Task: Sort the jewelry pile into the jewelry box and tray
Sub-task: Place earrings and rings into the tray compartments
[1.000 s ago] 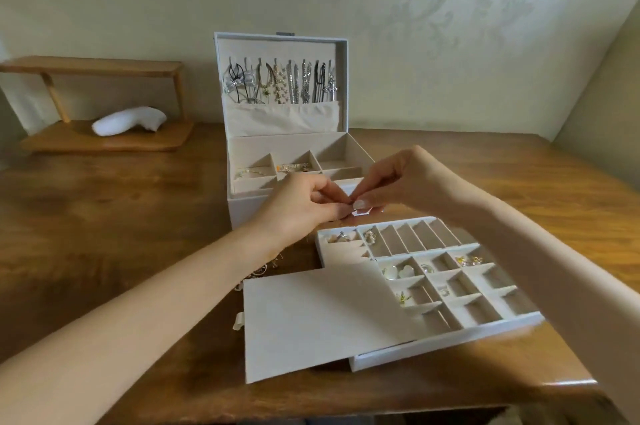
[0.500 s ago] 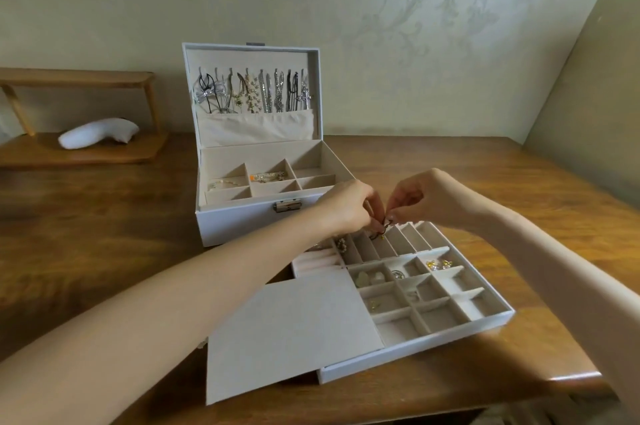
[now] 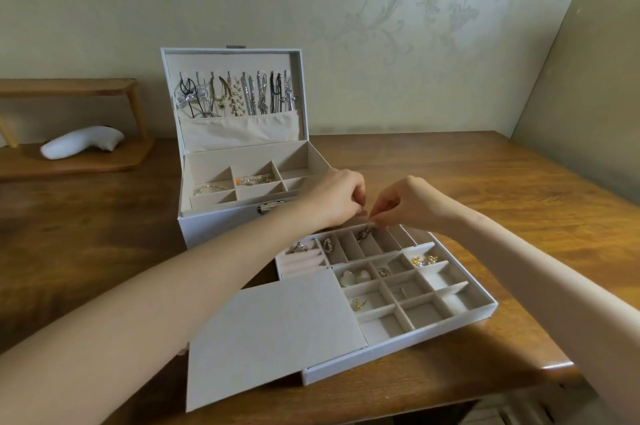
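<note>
Done: necklaces in jewelry box (image 3: 221, 227) lid, several tray (image 3: 398, 352) cells filled.
Grip: dark piece (image 3: 364, 234) pinched in right hand (image 3: 412, 206) over slot (left hand (image 3: 329, 197) curled alongside, hold unclear).
Remaining: pile unseen.

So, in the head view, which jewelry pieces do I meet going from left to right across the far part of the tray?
silvery ring → small beaded piece → dark piece, pinched by the right hand → gold pieces
</note>
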The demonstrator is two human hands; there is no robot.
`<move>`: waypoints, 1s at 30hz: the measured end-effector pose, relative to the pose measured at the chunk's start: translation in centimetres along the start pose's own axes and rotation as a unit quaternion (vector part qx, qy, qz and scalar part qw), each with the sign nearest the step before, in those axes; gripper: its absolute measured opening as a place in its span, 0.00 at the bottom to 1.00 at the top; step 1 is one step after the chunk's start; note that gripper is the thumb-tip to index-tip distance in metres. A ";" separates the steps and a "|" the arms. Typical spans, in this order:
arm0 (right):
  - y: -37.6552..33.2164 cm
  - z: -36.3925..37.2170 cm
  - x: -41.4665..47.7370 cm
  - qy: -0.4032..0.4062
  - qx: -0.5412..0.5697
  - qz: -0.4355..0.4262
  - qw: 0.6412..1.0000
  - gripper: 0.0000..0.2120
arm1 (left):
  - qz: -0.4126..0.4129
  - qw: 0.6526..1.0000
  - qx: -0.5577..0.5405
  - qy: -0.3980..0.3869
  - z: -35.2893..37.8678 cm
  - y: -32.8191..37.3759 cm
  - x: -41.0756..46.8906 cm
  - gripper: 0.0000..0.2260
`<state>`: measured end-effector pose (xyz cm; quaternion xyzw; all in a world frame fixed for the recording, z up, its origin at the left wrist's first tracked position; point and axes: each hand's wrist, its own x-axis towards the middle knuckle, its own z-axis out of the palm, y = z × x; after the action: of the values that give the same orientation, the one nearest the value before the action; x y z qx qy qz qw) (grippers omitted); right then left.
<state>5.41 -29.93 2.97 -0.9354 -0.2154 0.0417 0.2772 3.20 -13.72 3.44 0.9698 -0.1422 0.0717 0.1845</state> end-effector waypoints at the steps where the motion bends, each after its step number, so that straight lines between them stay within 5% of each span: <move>1: 0.0 0.2 0.0 0.003 -0.003 -0.002 1.000 0.04 | 0.000 1.000 -0.014 0.010 -0.5 -0.3 -0.3 0.01; 10: 0.4 0.7 0.1 0.037 -0.005 -0.001 0.999 0.04 | -0.040 0.998 -0.028 0.036 -2.5 -4.9 -4.0 0.04; 18: -2.1 -0.7 -0.4 -0.005 0.134 -0.005 0.991 0.01 | -0.032 0.997 -0.054 0.043 -2.7 -5.2 -4.8 0.02; 30: -2.6 0.8 0.4 -0.020 0.037 0.045 0.998 0.02 | -0.026 0.997 -0.058 0.051 -2.4 -5.2 -5.0 0.02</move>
<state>4.58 -27.38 3.71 -0.9324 -0.1767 0.0805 0.3048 -0.19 -6.88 2.95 0.9561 -0.1114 0.1077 0.2489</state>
